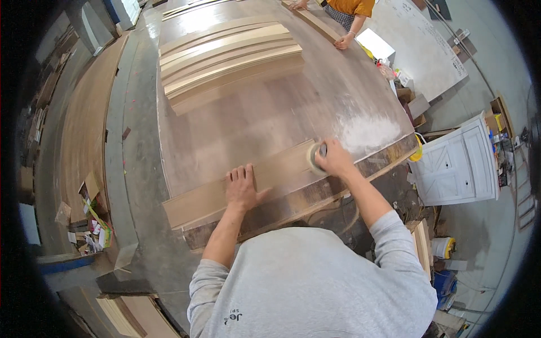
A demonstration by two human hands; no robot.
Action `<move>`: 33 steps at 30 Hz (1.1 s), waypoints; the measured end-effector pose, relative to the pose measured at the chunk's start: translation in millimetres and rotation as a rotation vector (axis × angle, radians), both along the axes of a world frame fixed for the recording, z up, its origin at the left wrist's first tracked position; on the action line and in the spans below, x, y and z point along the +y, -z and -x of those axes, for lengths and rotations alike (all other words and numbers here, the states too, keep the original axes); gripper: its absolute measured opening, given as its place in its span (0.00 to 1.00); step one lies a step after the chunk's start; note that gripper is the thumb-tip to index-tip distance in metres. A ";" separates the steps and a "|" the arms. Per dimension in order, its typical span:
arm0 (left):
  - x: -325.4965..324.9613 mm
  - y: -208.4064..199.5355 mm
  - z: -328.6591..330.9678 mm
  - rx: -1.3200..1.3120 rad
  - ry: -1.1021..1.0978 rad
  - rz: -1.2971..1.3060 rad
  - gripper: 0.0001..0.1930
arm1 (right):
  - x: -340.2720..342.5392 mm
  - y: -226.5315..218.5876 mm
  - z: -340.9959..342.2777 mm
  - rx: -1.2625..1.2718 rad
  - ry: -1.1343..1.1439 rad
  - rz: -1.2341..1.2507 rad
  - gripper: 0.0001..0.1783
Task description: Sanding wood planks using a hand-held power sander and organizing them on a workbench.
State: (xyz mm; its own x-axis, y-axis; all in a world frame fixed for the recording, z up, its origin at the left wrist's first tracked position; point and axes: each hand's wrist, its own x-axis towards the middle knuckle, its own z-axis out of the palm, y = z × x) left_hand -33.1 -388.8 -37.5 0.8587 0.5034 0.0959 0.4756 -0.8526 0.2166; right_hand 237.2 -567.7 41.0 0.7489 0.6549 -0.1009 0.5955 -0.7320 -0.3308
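Observation:
A long, flat wooden board (282, 172) lies along the near edge of the worktable. Toward its left half, my left hand (242, 188) rests flat on top with the fingers spread. At the board's right end, my right hand (336, 159) is closed around what looks like a round palm sander (313, 159), with a pale disc and a dark body. The disc sits against the board's face. My palm and fingers hide part of the tool.
Several stacked wooden strips (234, 59) lie farther back on the worktable (253, 118). White dust (369, 132) covers its right side. Across the table, a co-worker's hands hold another long board (315, 23). A white cabinet door (459, 163) stands at right; a thin hose (355, 217) hangs below the edge.

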 end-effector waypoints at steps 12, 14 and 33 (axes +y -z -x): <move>-2.1 -1.7 1.1 -0.031 -0.002 0.023 0.53 | -17.5 8.7 -11.1 0.014 -0.115 0.075 0.30; -1.1 -1.5 0.9 -0.003 0.001 0.028 0.53 | -16.0 6.6 -12.4 0.083 -0.136 0.055 0.31; -2.5 -6.3 -0.5 -0.037 -0.024 0.064 0.51 | 84.5 12.9 48.9 0.027 -0.374 -0.002 0.28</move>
State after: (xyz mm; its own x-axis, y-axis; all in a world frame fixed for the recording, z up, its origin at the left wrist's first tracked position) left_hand -32.7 -391.3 -31.1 0.8430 0.5295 0.0943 0.4860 -0.8251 0.2882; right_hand 188.3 -483.2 28.0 0.4546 0.8832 -0.1154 0.8129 -0.4643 -0.3515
